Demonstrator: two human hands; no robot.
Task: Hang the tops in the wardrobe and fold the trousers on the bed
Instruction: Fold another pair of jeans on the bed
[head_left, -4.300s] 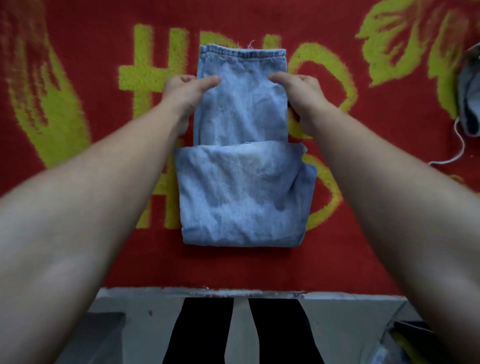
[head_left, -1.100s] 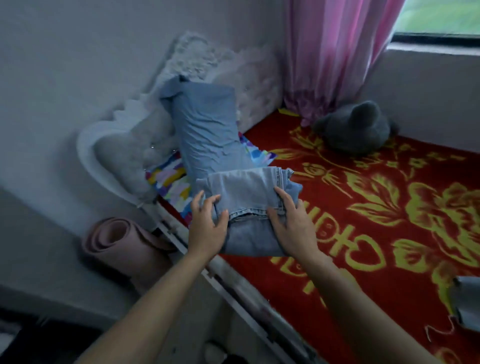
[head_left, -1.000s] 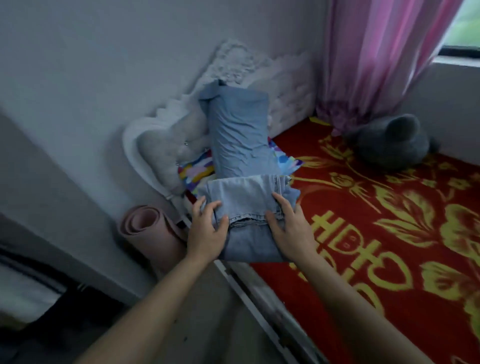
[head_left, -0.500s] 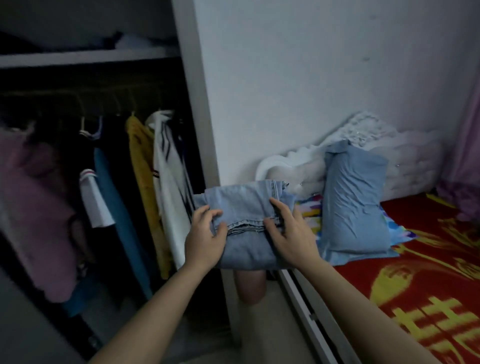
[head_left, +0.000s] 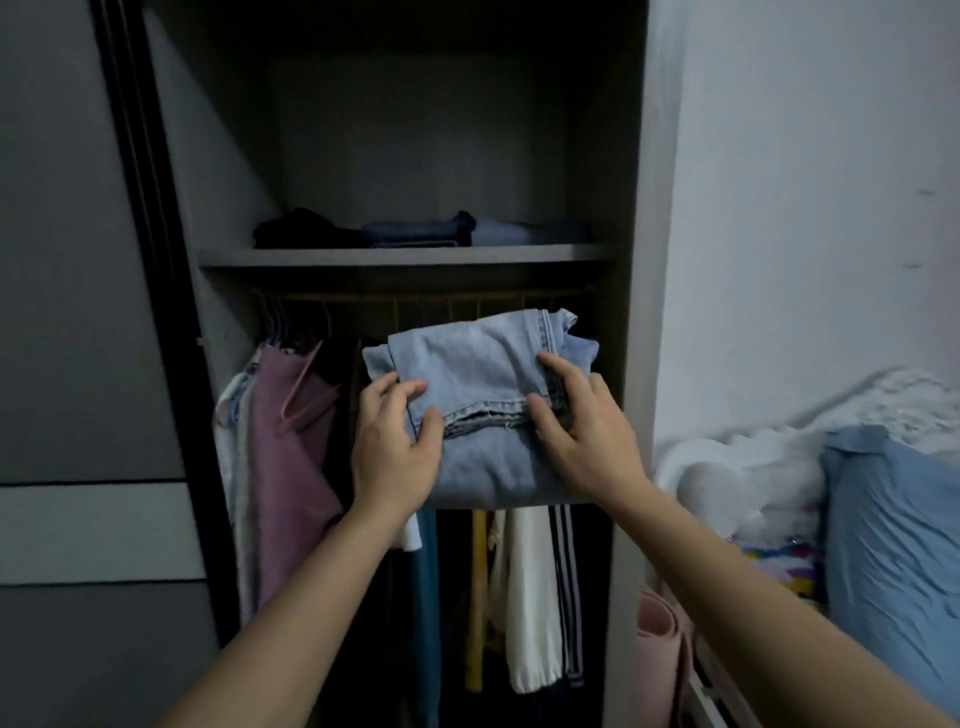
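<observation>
Since half a second earlier, the view has swung from the bed to face the open grey wardrobe (head_left: 631, 260). The folded light-blue denim trousers (head_left: 483, 395) have come with it and are now held in the air in front of the hanging rail, below the grey wardrobe shelf (head_left: 405, 255).

Grip state: the left hand (head_left: 395, 447) grips the left edge of the bundle and the right hand (head_left: 582, 441) grips the right edge. Thumbs and fingers curl onto the top layer. Any support underneath is hidden.

Handling, as judged: denim of this kind is soft but thick, with moderate weight. It is not fragile. Stacked layers can slide and open if held by one edge only. Take hold at both side edges, pinning the loose hem.

Dark and blue folded garments (head_left: 421, 231) already lie on the shelf. Hung tops (head_left: 291, 441) occupy the rail.
</observation>
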